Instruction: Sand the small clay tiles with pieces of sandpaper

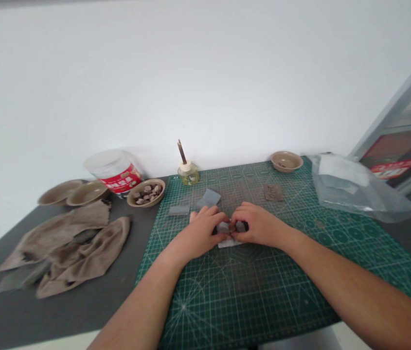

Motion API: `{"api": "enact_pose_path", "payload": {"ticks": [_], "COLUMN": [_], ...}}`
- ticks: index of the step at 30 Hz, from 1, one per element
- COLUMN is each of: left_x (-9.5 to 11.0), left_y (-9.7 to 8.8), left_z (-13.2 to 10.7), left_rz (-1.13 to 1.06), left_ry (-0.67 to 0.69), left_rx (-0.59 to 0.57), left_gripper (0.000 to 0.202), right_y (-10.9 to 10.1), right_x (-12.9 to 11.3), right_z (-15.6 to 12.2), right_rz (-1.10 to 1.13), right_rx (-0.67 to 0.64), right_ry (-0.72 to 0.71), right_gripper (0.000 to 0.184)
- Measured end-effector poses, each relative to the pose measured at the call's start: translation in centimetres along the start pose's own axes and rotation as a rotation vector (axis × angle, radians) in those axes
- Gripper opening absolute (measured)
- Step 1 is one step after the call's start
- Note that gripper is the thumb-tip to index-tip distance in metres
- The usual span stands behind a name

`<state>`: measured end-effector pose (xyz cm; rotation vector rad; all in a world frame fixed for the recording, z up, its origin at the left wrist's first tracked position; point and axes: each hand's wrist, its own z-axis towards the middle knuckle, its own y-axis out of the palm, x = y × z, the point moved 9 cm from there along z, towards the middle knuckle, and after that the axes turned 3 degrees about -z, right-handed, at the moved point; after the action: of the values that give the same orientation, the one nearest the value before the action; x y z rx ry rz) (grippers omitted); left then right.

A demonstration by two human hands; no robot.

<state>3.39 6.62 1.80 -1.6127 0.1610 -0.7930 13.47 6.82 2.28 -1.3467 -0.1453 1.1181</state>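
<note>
My left hand [203, 229] and my right hand [258, 224] meet at the middle of a green cutting mat [263, 272]. Both have their fingers curled in a pinch over a small pale grey sheet [227, 241] that lies on the mat. Between the fingertips sits a small dark piece [233, 226], too small to name. My left fingers press on the sheet's left part, and my right fingers close on the dark piece.
Grey sheets [208, 198] [179, 210] and a brown square [274, 192] lie on the mat. A bowl of brown pieces [146, 193], two bowls [74, 192], a plastic jar [115, 171], a small bottle with a stick [188, 172], a bowl [286, 161], a plastic bag [351, 187] and brown cloths [70, 243] surround it.
</note>
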Motion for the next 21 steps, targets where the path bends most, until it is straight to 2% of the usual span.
{"api": "enact_pose_path", "payload": {"ticks": [2, 5, 11, 17, 21], "left_x": [-0.1, -0.8, -1.8, -1.9, -2.0], "left_y": [0.1, 0.4, 0.8, 0.8, 0.8], "left_z": [-0.1, -0.3, -0.5, -0.6, -0.6], "left_rz": [0.022, 0.008, -0.009, 0.026, 0.016], "left_ry": [-0.003, -0.045, -0.117, -0.147, -0.157], "left_rx": [-0.032, -0.065, -0.073, -0.065, -0.057], "left_gripper": [0.024, 0.036, 0.048, 0.043, 0.047], "right_y": [0.2, 0.3, 0.8, 0.7, 1.0], "right_x": [-0.2, -0.9, -2.0, -1.6, -1.4], "right_z": [0.1, 0.1, -0.1, 0.2, 0.1], "right_rz": [-0.030, -0.060, -0.068, -0.138, -0.133], "right_rx": [-0.007, -0.014, -0.044, 0.016, -0.030], "right_ry": [-0.024, -0.065, -0.128, -0.082, -0.089], "right_gripper": [0.007, 0.007, 0.009, 0.012, 0.012]}}
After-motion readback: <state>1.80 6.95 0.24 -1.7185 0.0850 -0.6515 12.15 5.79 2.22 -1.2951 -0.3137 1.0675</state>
